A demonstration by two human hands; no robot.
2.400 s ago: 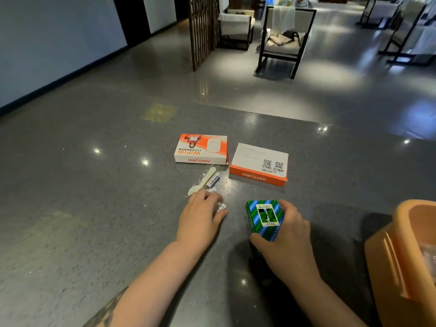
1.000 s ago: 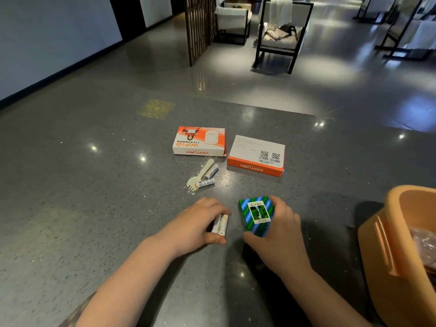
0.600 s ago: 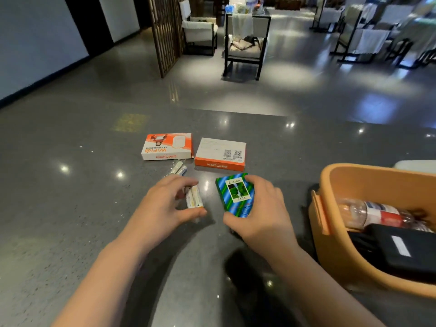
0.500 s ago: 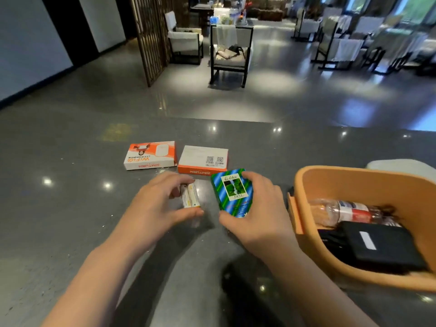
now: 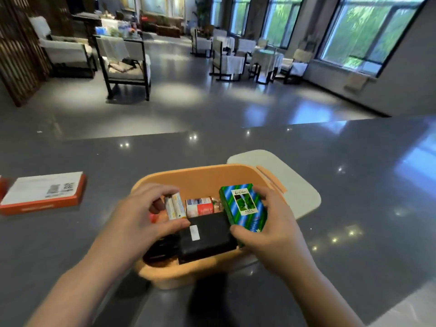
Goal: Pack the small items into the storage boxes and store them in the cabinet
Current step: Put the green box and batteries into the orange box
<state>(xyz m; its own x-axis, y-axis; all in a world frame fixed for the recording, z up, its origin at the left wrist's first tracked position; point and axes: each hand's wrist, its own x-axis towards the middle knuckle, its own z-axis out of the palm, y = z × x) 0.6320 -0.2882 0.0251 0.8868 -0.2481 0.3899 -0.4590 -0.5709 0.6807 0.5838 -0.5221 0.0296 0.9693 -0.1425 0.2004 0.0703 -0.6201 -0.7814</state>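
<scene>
My left hand (image 5: 139,223) grip closed on pair of batteries (image 5: 175,206), thumb and fingers pinching ends; right hand (image 5: 271,223) grip wrapped round green-blue pack (image 5: 243,206); both held over orange box (image 5: 188,174), above black case (image 5: 207,237) and bottle (image 5: 200,207)

Risk: batteries side by side, loose pair, one could roll out toward 9 o'clock onto worktop (image 5: 59,244)

Risk: pack dropped on case edge could tip over rim

Orange-edged carton (image 5: 42,192) at 9 o'clock not yet packed; lid (image 5: 299,185) at 2 o'clock

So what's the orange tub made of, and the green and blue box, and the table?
The orange tub looks like matte plastic: smooth moulded walls, rounded corners, one even colour. The green and blue box in the right hand seems to be glossy printed cardboard, with sharp folded edges. The table looks like polished stone or something similar: grey, faintly speckled, mirroring the lights.
</scene>
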